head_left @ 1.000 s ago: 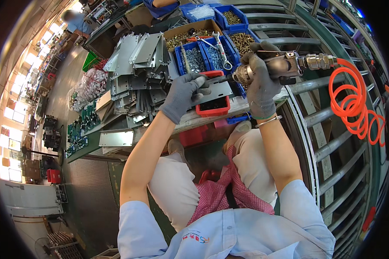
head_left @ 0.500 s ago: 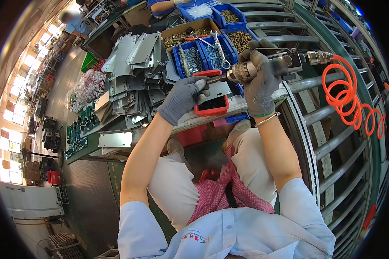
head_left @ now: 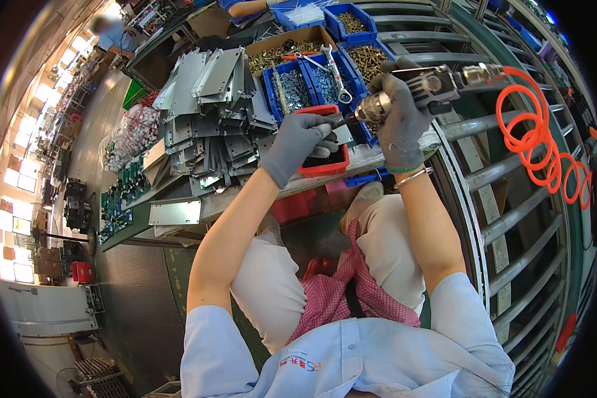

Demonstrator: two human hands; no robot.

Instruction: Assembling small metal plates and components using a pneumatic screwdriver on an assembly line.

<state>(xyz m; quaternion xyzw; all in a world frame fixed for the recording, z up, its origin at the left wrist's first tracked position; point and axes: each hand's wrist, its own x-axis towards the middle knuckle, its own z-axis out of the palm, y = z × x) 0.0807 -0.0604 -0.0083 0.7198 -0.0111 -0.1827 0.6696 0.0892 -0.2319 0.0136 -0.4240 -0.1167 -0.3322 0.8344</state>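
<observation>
In a grey glove, my right hand (head_left: 399, 123) wraps round an air-powered driver (head_left: 431, 86), whose bit points left. My left hand (head_left: 298, 144), gloved too, has its fingers closed by the tip of the bit, over a red bin (head_left: 336, 167). Whatever those fingers pinch is hidden or too small to name. A flat metal plate (head_left: 344, 134) lies across the bin, partly covered by the left hand. Dark small contents show inside the bin.
Stacked metal plates (head_left: 209, 93) stand left of the bins. Blue bins (head_left: 287, 89) hold screws, and a wrench (head_left: 335, 73) lies across them. An orange coiled hose (head_left: 534, 132) hangs over the roller conveyor (head_left: 511, 229) at right. A co-worker's sleeve (head_left: 245, 8) shows at the top.
My left hand has shifted slightly right and now covers more of the plate. The driver has tilted, its rear end rising a little, with the hose swinging right.
</observation>
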